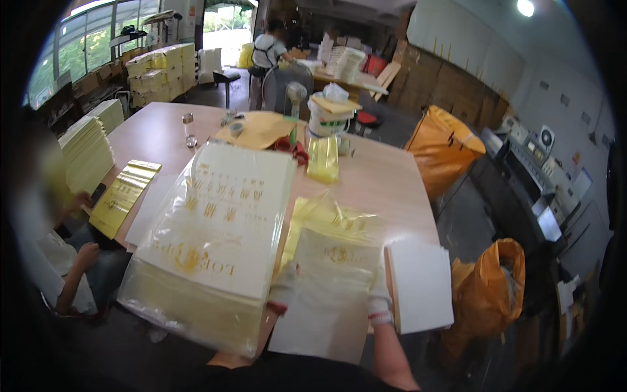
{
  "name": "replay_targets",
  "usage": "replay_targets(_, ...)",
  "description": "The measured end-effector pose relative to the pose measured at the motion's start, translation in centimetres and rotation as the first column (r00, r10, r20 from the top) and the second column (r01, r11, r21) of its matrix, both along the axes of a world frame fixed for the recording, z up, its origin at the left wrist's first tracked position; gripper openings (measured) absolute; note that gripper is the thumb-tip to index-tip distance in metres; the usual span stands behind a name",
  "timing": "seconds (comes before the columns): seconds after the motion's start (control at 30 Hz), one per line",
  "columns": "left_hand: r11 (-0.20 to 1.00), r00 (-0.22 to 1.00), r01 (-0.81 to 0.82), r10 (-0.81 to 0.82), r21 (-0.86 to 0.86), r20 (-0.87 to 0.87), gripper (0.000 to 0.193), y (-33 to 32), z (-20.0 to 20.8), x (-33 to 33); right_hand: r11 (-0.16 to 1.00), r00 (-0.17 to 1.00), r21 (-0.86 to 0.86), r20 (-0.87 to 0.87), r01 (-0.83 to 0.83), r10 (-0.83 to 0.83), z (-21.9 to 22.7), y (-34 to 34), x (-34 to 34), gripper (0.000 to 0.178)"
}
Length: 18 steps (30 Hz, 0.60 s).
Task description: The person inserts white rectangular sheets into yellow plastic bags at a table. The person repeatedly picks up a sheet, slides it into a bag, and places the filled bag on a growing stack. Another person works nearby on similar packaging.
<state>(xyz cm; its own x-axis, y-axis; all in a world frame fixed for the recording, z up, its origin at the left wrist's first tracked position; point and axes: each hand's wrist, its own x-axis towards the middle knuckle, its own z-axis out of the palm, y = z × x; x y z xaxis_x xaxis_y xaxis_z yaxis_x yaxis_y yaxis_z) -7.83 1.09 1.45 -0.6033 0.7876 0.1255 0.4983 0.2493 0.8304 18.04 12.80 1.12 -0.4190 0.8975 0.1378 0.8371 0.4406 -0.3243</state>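
In front of me lies a stack of white paper (319, 320), its far part under a clear plastic bag (336, 251) with gold print. My left hand (283, 287), in a white glove with a red cuff, holds the paper's left edge; the tall pile beside it partly hides it. My right hand (380, 297), gloved alike, grips the right edge. More yellow bags (346, 219) lie flat beyond the paper. Close on the left rises a pile of bagged paper (222, 215) in clear, gold-printed bags. A stack of loose white sheets (421, 287) lies right of my right hand.
On the table (392, 176) stand a glass bottle (189, 130), a yellow packet (323, 160) and a white bucket (326, 121). A seated person (72, 268) is at the left, near a gold packet (124, 199). Orange sacks (444, 153) stand at the right. Another person (266, 52) works farther back.
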Motion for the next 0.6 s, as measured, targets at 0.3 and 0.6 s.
replay_targets(0.3,0.976,0.992,0.119,-0.125,-0.184,-0.022,0.024,-6.3,-3.2,2.9,0.930,0.991,-0.368,0.122,-0.006,0.055,-2.2,-5.9,3.2,0.069)
replay_targets(0.6,0.854,0.801,0.519,-0.467,-0.046,0.374,0.033,-21.7,1.6,9.5,0.887,0.924,-0.271,-0.189,-0.375,0.333,4.3,-22.7,11.4,0.048)
